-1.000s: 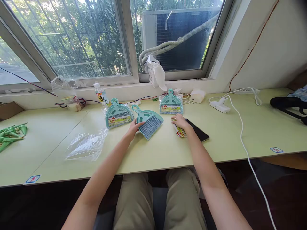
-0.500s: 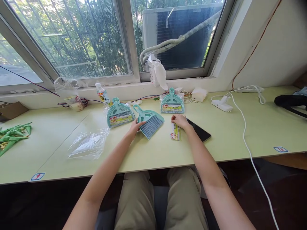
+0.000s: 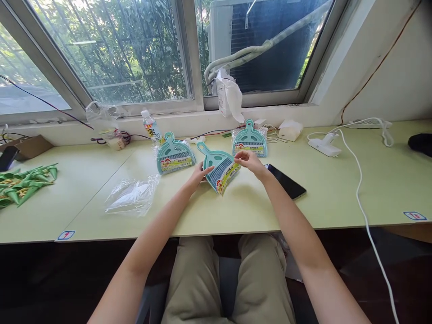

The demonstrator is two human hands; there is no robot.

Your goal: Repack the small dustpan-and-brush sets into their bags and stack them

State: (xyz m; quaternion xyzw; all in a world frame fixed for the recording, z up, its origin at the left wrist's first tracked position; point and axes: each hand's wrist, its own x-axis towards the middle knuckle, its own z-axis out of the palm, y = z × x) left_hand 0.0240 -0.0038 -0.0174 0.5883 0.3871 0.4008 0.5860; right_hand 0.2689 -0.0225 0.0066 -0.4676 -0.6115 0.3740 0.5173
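Note:
My left hand [image 3: 200, 173] grips the left edge of a teal dustpan-and-brush set [image 3: 214, 158], which is tilted with its handle up and to the left. Grey bristles show across the pan. Between thumb and fingers, my right hand [image 3: 249, 162] pinches a printed yellow label card [image 3: 228, 177], which lies across the bristle ends. A wrapped dustpan set [image 3: 173, 153] with its own label is to the left. Behind my right hand sits another wrapped set [image 3: 250, 139]. A black phone or tablet [image 3: 286, 181] lies beside my right wrist.
Clear plastic bags [image 3: 132, 197] lie on the table at left. A drink bottle [image 3: 150, 126] stands by the windowsill. Green folded cones [image 3: 29, 183] lie at far left. A white power strip [image 3: 324, 145] with a long cord [image 3: 358, 198] is at right.
My right hand has brought the label card leftward from the table onto the bristles of the dustpan set. My left hand still holds that set. The view has shifted slightly.

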